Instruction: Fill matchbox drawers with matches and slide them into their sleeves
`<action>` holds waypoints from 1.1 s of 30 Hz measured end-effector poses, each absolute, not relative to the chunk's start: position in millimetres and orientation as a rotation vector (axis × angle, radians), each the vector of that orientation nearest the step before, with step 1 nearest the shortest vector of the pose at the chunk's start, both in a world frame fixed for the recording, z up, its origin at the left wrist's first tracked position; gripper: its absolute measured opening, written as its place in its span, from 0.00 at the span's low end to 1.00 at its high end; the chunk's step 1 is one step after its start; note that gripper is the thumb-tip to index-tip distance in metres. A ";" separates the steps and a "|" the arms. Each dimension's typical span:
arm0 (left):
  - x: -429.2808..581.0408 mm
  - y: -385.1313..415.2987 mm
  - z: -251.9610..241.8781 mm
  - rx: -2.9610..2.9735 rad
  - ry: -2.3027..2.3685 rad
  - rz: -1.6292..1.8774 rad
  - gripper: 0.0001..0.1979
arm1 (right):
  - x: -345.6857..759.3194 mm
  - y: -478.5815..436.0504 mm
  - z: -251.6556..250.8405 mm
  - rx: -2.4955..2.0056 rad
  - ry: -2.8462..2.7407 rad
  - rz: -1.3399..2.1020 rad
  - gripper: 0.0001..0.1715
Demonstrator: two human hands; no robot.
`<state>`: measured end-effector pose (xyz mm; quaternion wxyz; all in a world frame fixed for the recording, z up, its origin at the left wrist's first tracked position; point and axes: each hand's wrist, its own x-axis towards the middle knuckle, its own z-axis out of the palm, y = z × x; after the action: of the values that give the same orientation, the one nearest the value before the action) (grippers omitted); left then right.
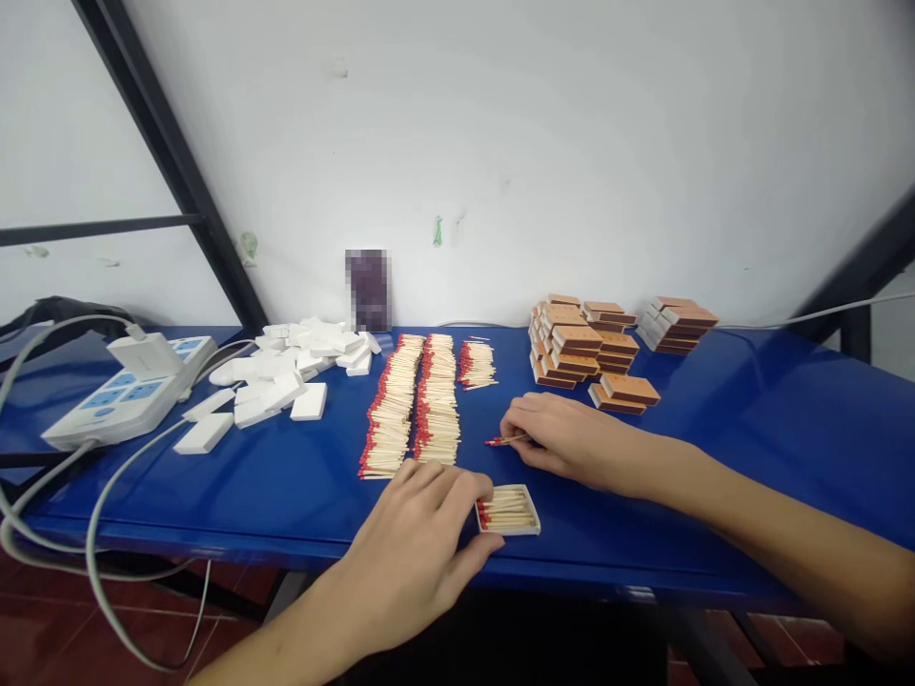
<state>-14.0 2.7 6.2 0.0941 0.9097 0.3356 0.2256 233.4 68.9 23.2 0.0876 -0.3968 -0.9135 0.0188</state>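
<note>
Right, at the lower centre of the frame a small white tray (pixel 538 526) is held by its left end, clasped between the thumb and fingers of the left hand (pixel 433 534). Matches (pixel 509 510) are laid inside it, red heads pointed to the left of the picture. And just above and to the right, a few loose matches (pixel 498 441) are pinched in the fingertips of the right hand (pixel 554 433), their red tips also turned left, just over the blue table (pixel 750 457). The two hands are kept apart, each closed on its own catch.

Across the middle, two long rows are seen: a left row of matches (pixel 393 400) and a right row of matches (pixel 437 400), the near end of the latter partly hidden by the left hand. Beside them, a short cluster of matches (pixel 477 365) is set out.

Over to the right of centre, a big stack of matchboxes (pixel 564 343) is piled up near the wall (pixel 572 143), with a smaller stack of matchboxes (pixel 679 324) placed farther right and a low pair of matchboxes (pixel 625 391) in front. On the left, a heap of white boxes (pixel 286 362) is strewn about, flanked by a power strip (pixel 129 405) into which a white charger (pixel 147 354) is plugged.
</note>
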 end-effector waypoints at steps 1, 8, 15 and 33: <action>-14.0 2.7 5.6 2.678 1.005 0.686 0.14 | 233.5 68.7 23.3 -1.189 -2.722 0.040 0.07; -12.6 4.4 4.4 2.566 1.083 0.756 0.19 | 233.5 71.0 21.5 -1.187 -2.750 0.039 0.08; -11.6 7.3 0.4 2.441 1.161 0.893 0.30 | 226.1 56.9 42.8 -1.105 -2.682 0.400 0.09; -11.7 7.5 0.4 2.568 1.067 0.920 0.16 | 209.8 27.1 46.1 -0.958 -2.831 0.519 0.15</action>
<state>-11.7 7.5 0.4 0.1062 0.8717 0.3624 0.3123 209.8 27.1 46.1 0.0540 -0.3153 -0.9319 0.1708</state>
